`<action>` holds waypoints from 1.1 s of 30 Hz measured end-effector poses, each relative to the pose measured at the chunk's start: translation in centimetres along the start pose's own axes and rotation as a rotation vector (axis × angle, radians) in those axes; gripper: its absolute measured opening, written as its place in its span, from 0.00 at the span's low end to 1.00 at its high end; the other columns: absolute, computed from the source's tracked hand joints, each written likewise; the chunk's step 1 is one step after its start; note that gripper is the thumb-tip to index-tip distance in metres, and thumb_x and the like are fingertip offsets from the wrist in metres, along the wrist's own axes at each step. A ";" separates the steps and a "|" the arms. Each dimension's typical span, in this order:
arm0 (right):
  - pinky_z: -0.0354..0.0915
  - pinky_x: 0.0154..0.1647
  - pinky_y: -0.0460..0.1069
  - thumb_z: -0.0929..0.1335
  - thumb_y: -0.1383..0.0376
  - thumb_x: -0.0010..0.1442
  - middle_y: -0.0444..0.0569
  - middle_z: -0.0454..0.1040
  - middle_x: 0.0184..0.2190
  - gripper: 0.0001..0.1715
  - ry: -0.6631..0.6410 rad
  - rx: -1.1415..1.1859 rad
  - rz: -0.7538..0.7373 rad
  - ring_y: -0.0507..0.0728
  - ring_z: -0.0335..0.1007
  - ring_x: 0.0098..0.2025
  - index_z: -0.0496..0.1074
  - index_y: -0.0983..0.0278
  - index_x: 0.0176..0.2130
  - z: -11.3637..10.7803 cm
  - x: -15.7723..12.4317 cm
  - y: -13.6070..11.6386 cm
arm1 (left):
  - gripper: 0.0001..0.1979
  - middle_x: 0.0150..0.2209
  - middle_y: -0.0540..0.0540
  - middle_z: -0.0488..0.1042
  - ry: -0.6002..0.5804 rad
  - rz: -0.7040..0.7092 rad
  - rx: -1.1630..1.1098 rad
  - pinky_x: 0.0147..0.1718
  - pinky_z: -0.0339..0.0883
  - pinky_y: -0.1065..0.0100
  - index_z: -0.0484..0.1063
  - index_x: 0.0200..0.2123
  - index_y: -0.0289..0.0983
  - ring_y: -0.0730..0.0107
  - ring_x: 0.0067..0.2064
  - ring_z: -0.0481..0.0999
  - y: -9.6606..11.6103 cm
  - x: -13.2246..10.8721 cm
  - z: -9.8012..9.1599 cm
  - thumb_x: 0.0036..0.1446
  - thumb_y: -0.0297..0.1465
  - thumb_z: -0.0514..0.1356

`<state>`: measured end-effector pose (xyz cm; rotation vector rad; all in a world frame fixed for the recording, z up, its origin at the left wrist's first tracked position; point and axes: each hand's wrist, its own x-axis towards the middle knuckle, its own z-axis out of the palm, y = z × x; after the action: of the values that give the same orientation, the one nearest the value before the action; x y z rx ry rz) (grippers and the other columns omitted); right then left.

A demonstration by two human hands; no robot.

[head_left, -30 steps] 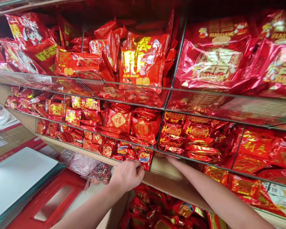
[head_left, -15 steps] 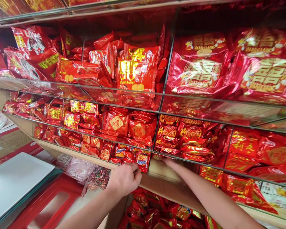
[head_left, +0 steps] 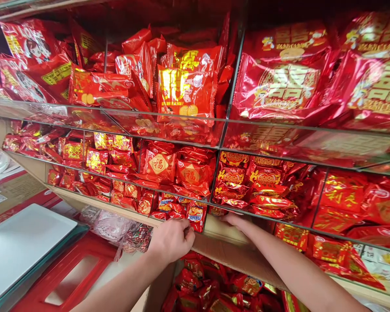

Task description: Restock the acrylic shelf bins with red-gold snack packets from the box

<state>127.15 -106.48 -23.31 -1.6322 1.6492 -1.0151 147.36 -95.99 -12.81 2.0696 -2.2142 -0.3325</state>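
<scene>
My left hand [head_left: 173, 239] is closed in a loose fist at the front edge of the lowest shelf row, by the upper edge of a cardboard box [head_left: 225, 255]. Anything inside its curled fingers is hidden. A small red packet with a blue and white label [head_left: 196, 215] stands just right of its knuckles. My right hand [head_left: 231, 219] reaches under the shelf above into a bare-floored compartment [head_left: 219, 226] of that row. Its fingers are out of sight at the back, where a few dark wrapped pieces [head_left: 217, 211] show.
Red and gold snack packets [head_left: 188, 93] fill the upper bins behind clear fronts [head_left: 169, 130]. Below my arms, the box holds many loose red packets [head_left: 211, 290]. At the left are a white tray [head_left: 29, 247], a red plastic stool [head_left: 65, 277] and clear bags [head_left: 112, 227].
The view has shifted a little closer and lower on the shelves. My left hand stays at the shelf edge, and my right hand remains inside the compartment, nearly unmoved.
</scene>
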 end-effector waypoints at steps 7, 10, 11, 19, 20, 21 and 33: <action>0.60 0.46 0.56 0.65 0.61 0.54 0.51 0.68 0.44 0.17 -0.297 -0.218 0.044 0.57 0.65 0.44 0.66 0.66 0.43 -1.9 0.5 -2.5 | 0.13 0.31 0.46 0.75 -0.015 -0.011 -0.012 0.34 0.59 0.69 0.71 0.28 0.40 0.64 0.36 0.72 0.1 0.1 -0.6 0.51 0.35 0.47; 0.56 0.49 0.56 0.70 0.62 0.46 0.54 0.68 0.45 0.23 -0.379 -0.304 0.040 0.62 0.62 0.48 0.68 0.65 0.43 -4.2 -0.3 -3.7 | 0.15 0.29 0.46 0.74 0.017 0.001 0.033 0.32 0.59 0.69 0.70 0.28 0.40 0.65 0.34 0.73 0.0 0.2 -0.5 0.52 0.37 0.46; 0.55 0.50 0.55 0.70 0.61 0.44 0.55 0.68 0.46 0.25 -0.404 -0.328 0.036 0.63 0.62 0.49 0.68 0.65 0.43 -5.3 -1.0 -4.0 | 0.16 0.28 0.46 0.74 0.030 0.007 0.049 0.31 0.58 0.69 0.69 0.28 0.39 0.65 0.33 0.72 -0.1 0.1 -0.4 0.53 0.38 0.45; 0.55 0.52 0.55 0.60 0.57 0.55 0.50 0.60 0.52 0.21 0.030 -0.421 -0.297 0.58 0.55 0.53 0.61 0.60 0.48 -15.8 -15.5 -2.8 | 0.16 0.27 0.48 0.74 0.079 0.083 0.068 0.26 0.56 0.71 0.68 0.26 0.40 0.68 0.29 0.72 0.1 -0.4 -0.2 0.54 0.38 0.44; 0.55 0.53 0.57 0.61 0.58 0.55 0.51 0.59 0.52 0.20 0.154 -0.446 -0.328 0.59 0.54 0.54 0.61 0.60 0.47 -16.2 -17.7 -1.7 | 0.16 0.27 0.49 0.74 0.087 0.095 0.063 0.25 0.57 0.71 0.68 0.27 0.40 0.67 0.29 0.72 0.2 -0.4 -0.3 0.54 0.38 0.44; 0.54 0.53 0.58 0.62 0.60 0.55 0.52 0.58 0.52 0.18 0.251 -0.470 -0.356 0.60 0.53 0.54 0.61 0.60 0.46 -16.3 -19.8 -0.5 | 0.16 0.27 0.48 0.74 0.097 0.110 0.060 0.25 0.57 0.70 0.69 0.28 0.40 0.66 0.29 0.72 0.3 -0.5 -0.5 0.54 0.38 0.44; 0.59 0.51 0.56 0.59 0.69 0.52 0.55 0.57 0.50 0.21 0.186 -0.404 0.022 0.61 0.55 0.53 0.59 0.64 0.47 -9.1 -30.8 8.8 | 0.19 0.53 0.46 0.62 0.244 0.842 -0.028 0.54 0.49 0.56 0.61 0.49 0.41 0.62 0.56 0.54 3.0 -8.4 6.0 0.51 0.26 0.50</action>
<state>116.76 -75.40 -28.96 -1.8092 2.0995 -0.8837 143.74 -86.89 -17.32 0.9332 -2.6157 -0.0270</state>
